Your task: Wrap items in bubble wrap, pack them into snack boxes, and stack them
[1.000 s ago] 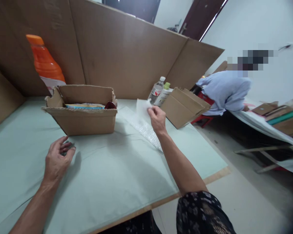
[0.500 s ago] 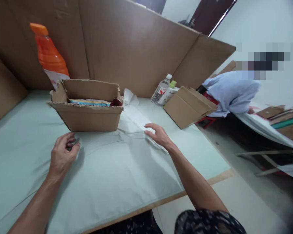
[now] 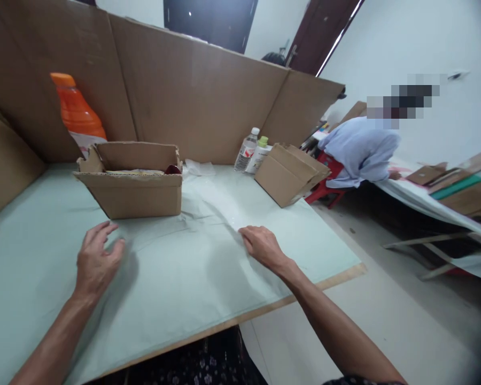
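Note:
My left hand [image 3: 98,254] is open, its fingers loosely curved, just in front of the near left corner of an open cardboard box [image 3: 144,200]. Inside that box, the tops of a flat packet [image 3: 138,172] and a dark red item [image 3: 172,169] show; the rest of them is hidden. To the right, my right hand [image 3: 262,246] is closed in a pinch on the near end of a clear strip of bubble wrap [image 3: 220,206]. The strip runs back along the table past the box's right side, towards a crumpled piece of clear plastic [image 3: 199,167].
Behind the box stands a large orange bottle [image 3: 80,115] against a cardboard screen [image 3: 200,101]. A clear bottle [image 3: 247,151], a white bottle with a green cap [image 3: 260,156] and a tilted cardboard box [image 3: 291,174] are at back right. A person [image 3: 358,149] sits beyond the table [image 3: 172,299].
My right hand has closed on the bubble wrap and come slightly nearer, drawing the strip along. My left hand has opened a little. The camera view has tilted up.

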A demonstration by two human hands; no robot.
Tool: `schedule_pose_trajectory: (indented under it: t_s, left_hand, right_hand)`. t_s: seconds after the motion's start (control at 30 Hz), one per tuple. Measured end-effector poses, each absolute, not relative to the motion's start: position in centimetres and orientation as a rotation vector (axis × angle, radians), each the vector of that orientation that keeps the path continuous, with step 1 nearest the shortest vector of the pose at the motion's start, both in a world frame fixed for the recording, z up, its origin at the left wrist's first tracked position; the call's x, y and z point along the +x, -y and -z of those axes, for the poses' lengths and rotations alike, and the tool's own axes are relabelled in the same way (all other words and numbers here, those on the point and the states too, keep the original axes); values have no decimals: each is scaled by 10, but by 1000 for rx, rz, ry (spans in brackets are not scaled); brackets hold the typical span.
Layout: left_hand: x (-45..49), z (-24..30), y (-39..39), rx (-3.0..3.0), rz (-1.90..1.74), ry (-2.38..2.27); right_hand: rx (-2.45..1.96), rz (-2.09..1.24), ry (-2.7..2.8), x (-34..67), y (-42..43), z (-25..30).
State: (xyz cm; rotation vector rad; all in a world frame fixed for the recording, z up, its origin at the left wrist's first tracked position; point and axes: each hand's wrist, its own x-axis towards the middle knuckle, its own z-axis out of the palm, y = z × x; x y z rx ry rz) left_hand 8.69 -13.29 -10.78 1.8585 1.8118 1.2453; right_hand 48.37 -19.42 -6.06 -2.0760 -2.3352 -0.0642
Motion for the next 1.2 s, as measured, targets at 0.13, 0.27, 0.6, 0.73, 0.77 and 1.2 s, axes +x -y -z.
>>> schedule_pose_trajectory:
  t_s: [0.13, 0.27, 0.6, 0.73, 0.77, 1.2]
  left_hand:
    - [124, 84, 186, 2349, -1208, -1397]
    - [175, 79, 244, 2505, -1032, -904]
    - [205, 118, 285, 1764, -939, -1235]
    - [205, 124, 279, 1756, -974, -1360]
    - [206, 126, 277, 1791, -972, -1370]
    - [188, 114, 287, 2336, -984, -1133]
  right_hand:
    - [-1735, -12, 2680, 440, 227, 37]
    - [-1321, -61, 2927, 410, 257, 27]
    - [-1301, -157, 2106, 423, 292, 20]
    - [-1226, -124, 2057, 418, 311, 51]
    - [-1209, -152, 2137, 415, 314, 60]
    - [-1244, -496, 2162, 406, 300, 104]
